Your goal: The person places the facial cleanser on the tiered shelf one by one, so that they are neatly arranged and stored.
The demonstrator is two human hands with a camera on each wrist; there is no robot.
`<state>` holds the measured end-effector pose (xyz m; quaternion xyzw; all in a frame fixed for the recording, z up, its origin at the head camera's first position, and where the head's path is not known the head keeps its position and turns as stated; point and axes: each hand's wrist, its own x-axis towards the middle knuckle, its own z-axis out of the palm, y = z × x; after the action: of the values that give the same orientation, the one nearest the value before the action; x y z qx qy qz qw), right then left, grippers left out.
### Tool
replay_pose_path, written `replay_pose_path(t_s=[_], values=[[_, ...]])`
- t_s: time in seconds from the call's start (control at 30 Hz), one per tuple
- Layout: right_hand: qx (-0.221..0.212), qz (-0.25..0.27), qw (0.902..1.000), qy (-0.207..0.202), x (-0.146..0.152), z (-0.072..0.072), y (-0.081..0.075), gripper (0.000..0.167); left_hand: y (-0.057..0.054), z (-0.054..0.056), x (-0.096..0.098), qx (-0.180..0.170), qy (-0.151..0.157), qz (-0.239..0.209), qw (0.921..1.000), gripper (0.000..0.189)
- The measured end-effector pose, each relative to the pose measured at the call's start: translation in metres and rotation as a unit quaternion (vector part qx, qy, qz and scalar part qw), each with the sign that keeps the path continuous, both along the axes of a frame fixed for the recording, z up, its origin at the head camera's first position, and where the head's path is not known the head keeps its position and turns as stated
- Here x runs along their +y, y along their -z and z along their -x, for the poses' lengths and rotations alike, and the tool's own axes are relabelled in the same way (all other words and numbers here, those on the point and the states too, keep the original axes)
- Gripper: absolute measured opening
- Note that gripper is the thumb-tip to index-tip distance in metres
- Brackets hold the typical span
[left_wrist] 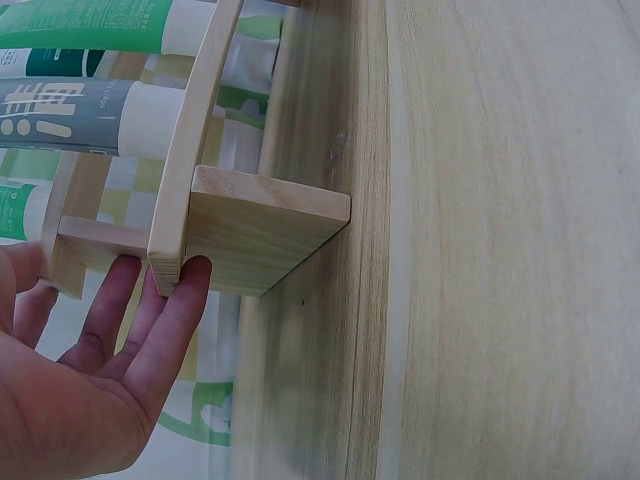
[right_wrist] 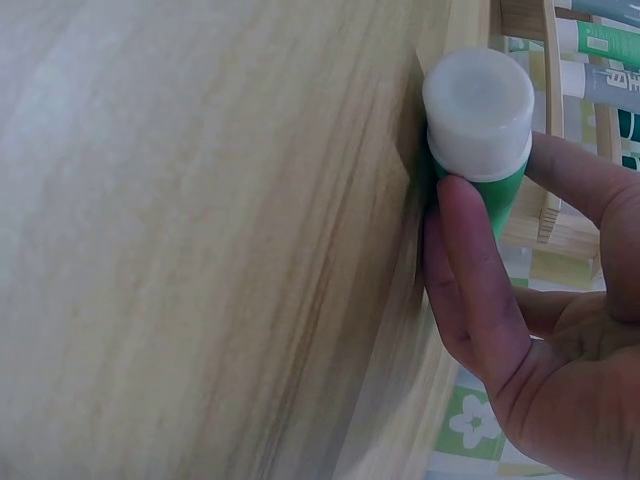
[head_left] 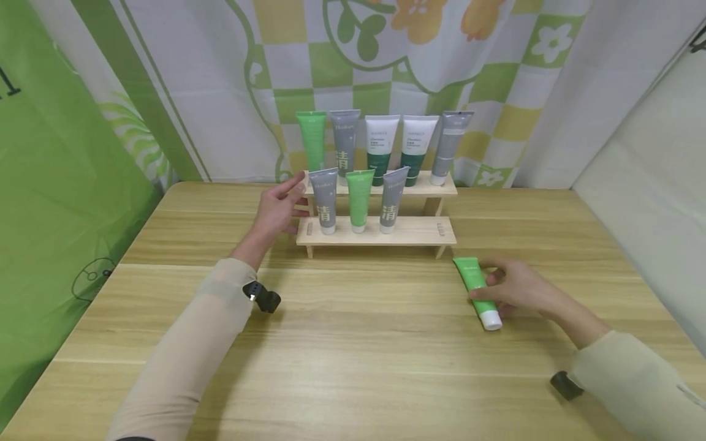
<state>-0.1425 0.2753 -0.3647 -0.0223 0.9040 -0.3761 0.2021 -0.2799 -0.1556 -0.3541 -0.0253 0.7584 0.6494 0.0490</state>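
My right hand (head_left: 521,285) grips a green squeeze tube (head_left: 473,275) with a white cap, low over the table at the right front of a two-tier wooden rack (head_left: 380,236). In the right wrist view the tube's white cap (right_wrist: 480,105) faces the camera, with fingers (right_wrist: 475,270) and thumb on either side of the body. At the rack's left end is my left hand (head_left: 276,208), its fingers extended. Its fingertips (left_wrist: 195,275) touch the end of the lower shelf in the left wrist view, and the thumb is by the upper tier.
Two grey tubes flank a green tube (head_left: 360,199) on the lower shelf. Behind them, the upper shelf bears another green tube (head_left: 313,141), white-and-dark-green tubes (head_left: 380,147) and grey tubes (head_left: 451,144). A patterned curtain (head_left: 331,67) hangs behind the wooden table (head_left: 342,343).
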Motion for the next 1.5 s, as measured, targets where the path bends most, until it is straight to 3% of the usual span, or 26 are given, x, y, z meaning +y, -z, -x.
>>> replay_pose_path(t_s=[0.93,1.3,1.5], values=[[-0.005,0.021,0.9998,0.005,0.0,-0.004,0.0,0.092,0.001,0.001,0.002,0.001,0.003,0.001,1.0,0.042],[0.055,0.044,0.9975,-0.002,-0.007,-0.006,-0.017,0.089,0.002,0.001,0.0,0.002,0.003,-0.001,1.0,0.042],[0.066,0.057,0.9961,0.003,-0.013,-0.006,-0.029,0.09,0.003,0.001,-0.001,0.001,0.003,-0.005,1.0,0.042]])
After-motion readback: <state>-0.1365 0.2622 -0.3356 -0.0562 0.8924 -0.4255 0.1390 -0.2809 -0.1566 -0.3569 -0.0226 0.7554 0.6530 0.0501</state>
